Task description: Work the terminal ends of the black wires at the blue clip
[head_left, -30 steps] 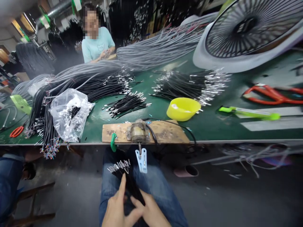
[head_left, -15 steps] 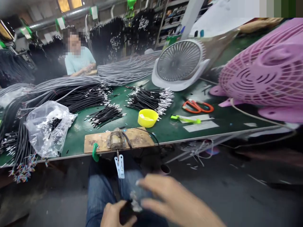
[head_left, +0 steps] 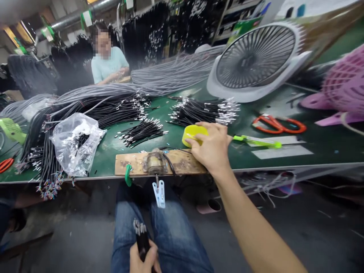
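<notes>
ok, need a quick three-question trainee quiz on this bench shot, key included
1. The right hand is at: A) the fan; B) the yellow container; C) the scissors.
2. True or false: the left hand is empty.
3. What colour is the clothespin at the motor?

Key: 1. B. 2. False; it holds a bundle of black cables. 3. Light blue.
</notes>
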Action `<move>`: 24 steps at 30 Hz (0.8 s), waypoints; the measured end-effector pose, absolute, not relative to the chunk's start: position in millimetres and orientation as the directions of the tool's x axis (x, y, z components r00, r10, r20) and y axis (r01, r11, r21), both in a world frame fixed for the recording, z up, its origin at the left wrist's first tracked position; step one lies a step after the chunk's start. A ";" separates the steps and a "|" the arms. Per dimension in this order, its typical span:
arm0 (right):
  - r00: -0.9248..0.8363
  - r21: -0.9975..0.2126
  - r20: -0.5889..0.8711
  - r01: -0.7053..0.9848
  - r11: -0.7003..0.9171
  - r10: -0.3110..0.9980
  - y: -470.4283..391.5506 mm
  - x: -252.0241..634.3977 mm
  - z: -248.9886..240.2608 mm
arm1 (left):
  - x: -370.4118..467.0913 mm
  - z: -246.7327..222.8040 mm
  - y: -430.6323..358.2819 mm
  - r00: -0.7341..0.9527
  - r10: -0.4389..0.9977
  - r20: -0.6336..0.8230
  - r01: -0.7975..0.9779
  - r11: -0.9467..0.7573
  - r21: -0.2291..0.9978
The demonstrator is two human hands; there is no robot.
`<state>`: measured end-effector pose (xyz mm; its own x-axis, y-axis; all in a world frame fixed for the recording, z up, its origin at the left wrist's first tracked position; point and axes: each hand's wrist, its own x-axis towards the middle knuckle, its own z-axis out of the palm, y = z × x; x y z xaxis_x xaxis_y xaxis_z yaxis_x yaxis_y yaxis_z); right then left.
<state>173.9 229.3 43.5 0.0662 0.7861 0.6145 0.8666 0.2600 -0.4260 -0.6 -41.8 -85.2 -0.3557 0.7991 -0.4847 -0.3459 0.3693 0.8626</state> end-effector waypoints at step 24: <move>-0.131 -0.666 -0.657 -0.362 -0.652 0.743 17.0 79.8 -59.3 | 23.1 -13.5 -0.6 -0.584 0.742 -0.330 -0.299 0.181 0.937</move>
<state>79.8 17.0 -59.3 -0.1307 0.7428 -0.6567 -0.3620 -0.6524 -0.6658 23.1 -0.6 -13.5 -0.5836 0.7421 -0.3297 -0.2986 0.1815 0.9370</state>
